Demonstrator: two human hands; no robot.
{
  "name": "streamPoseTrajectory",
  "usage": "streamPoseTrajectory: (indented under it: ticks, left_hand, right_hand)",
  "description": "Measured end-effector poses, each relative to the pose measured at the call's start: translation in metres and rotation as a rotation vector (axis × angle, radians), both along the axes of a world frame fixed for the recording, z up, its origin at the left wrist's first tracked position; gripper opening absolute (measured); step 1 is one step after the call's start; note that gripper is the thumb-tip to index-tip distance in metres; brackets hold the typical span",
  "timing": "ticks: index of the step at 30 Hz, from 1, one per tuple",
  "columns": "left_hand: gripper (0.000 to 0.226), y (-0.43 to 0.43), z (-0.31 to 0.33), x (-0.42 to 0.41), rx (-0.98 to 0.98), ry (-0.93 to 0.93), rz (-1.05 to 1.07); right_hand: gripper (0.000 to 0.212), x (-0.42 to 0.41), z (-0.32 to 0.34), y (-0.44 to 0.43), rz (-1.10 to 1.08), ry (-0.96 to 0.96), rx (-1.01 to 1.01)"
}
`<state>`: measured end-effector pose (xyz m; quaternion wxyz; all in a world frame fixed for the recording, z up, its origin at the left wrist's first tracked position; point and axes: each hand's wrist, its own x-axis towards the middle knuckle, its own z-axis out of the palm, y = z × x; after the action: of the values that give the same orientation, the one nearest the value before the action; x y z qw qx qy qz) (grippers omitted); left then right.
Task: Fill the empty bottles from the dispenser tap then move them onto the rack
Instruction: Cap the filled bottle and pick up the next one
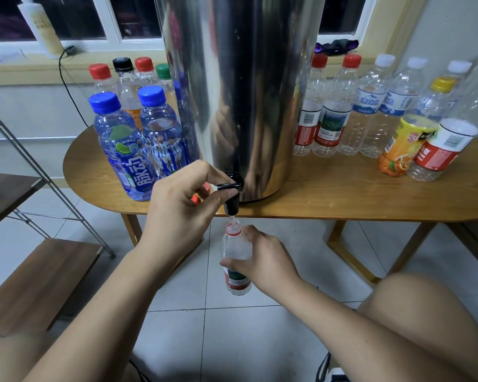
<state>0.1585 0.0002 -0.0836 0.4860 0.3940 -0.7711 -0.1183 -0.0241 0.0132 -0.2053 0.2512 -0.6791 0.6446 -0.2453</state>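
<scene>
A tall steel dispenser (243, 86) stands on the wooden table (342, 194), its black tap (230, 195) over the front edge. My left hand (182, 205) pinches the tap lever; a red cap (195, 199) shows under its fingers. Water runs from the spout into an uncapped clear bottle (235, 255) with a red neck ring. My right hand (262, 260) grips that bottle upright just below the tap. Several capped bottles with liquid (122, 144) stand left of the dispenser. Several empty capped bottles (367, 111) stand on the right.
A wood-and-metal rack (39, 274) with brown shelves stands at the left, below table height. My bare knee (425, 312) is at the lower right. A black cable (66, 86) hangs from the windowsill behind the table. The floor is pale tile.
</scene>
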Motion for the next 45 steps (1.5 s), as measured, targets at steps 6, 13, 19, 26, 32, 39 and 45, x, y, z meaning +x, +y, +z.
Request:
streamPoseTrajectory:
  ticks: [6,13,19,26,32,39,45]
  left_hand:
    - [0.01,-0.0004,-0.0011,-0.0001,-0.001,0.005,-0.003]
    - [0.01,-0.0004,-0.0016,-0.0004,0.004,0.01,-0.009]
    - [0.009,-0.0012,-0.002,-0.0001,0.007,0.014,-0.01]
    - [0.009,-0.0019,-0.0021,0.0004,-0.003,0.007,-0.01]
    - [0.009,-0.0017,-0.0017,0.0007,-0.002,0.003,-0.015]
    - [0.009,-0.0005,-0.0015,0.0,0.01,0.011,-0.008]
    - [0.009,-0.0001,-0.001,-0.0001,0.009,0.009,-0.006]
  right_hand:
    - [0.058,0.0001,-0.0013,0.0005,0.0,-0.008,-0.004]
    - [0.056,-0.0001,0.0003,0.0007,0.009,-0.005,-0.001]
    - [0.06,0.0004,-0.0003,0.0004,0.011,0.0,-0.003]
    - [0.061,0.0013,0.0008,-0.0002,0.006,0.019,0.005]
    - [0.063,0.0011,0.0012,0.0001,0.011,0.028,-0.002]
    - [0.062,0.0006,0.0033,0.0011,0.003,0.015,0.005]
    - [0.063,0.0007,0.0061,0.0021,0.01,0.012,0.005]
